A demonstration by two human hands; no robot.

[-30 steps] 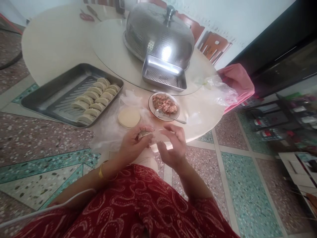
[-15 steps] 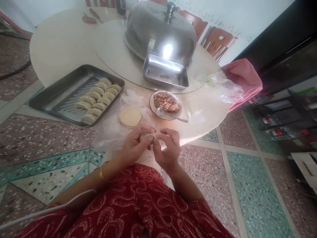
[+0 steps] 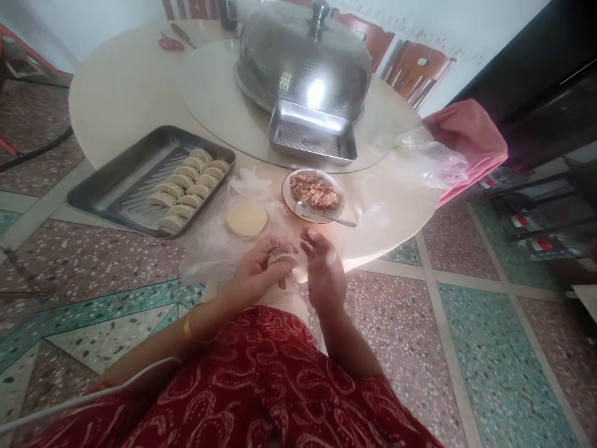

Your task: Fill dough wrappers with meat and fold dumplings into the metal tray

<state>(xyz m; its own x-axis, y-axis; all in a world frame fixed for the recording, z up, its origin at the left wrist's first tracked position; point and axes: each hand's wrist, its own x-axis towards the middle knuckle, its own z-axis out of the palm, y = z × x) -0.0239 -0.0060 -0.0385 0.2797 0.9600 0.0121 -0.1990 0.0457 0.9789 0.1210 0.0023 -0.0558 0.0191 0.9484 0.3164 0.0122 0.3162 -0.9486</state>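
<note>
My left hand (image 3: 258, 269) pinches a folded dumpling (image 3: 282, 256) between thumb and fingers, just in front of the table edge. Apart from it on the right, my right hand (image 3: 325, 269) holds nothing, its fingers raised, loosely spread and a little blurred. Beyond my hands a stack of round dumpling wrappers (image 3: 247, 218) lies on a crumpled plastic bag (image 3: 200, 255). A bowl (image 3: 284, 198) of minced filling (image 3: 314, 190) stands to the right of the wrappers, with a metal spoon (image 3: 333, 219) resting in it. Finished dumplings (image 3: 187, 180) sit in two rows in the metal tray (image 3: 100, 186) at left.
A smaller metal pan (image 3: 312, 149) leans by a large perforated steel dome (image 3: 303, 62) on the glass turntable (image 3: 209, 81). Red-handled scissors (image 3: 170, 43) lie at the far left. A clear plastic bag (image 3: 431, 162) and pink cloth (image 3: 480, 137) are at the right edge.
My right hand has let go of the dumpling and drawn away to the right, its fingers opening. My left hand keeps hold of the dumpling. The view has shifted slightly.
</note>
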